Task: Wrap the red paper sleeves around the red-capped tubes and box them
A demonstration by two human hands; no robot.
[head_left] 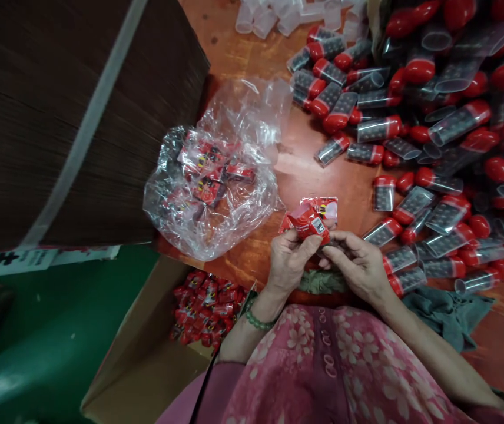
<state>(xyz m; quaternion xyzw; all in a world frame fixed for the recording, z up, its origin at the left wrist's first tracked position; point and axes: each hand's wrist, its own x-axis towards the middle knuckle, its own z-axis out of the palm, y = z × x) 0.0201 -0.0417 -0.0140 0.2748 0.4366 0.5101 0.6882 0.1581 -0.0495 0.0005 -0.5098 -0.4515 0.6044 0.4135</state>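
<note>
My left hand (288,262) is closed on a red printed packet (308,221) with a white barcode label, its thumb lying across the front. Close beside it, my right hand (360,265) pinches at the packet's lower right edge; a small dark bit shows at its fingertips, too small to make out. Behind the packet lies a flat red printed card or wrapper (326,207) on the table. A green cloth (322,281) is partly hidden below my hands.
Clear tubes with red caps (375,128) heap on the right. A clear plastic bag (243,218) with red printed pieces lies left on the wooden table (305,176). Below it, a cardboard box (146,330) holds red packets (208,306). A dark strapped stack (79,118) stands left; translucent cups (265,22) lie behind.
</note>
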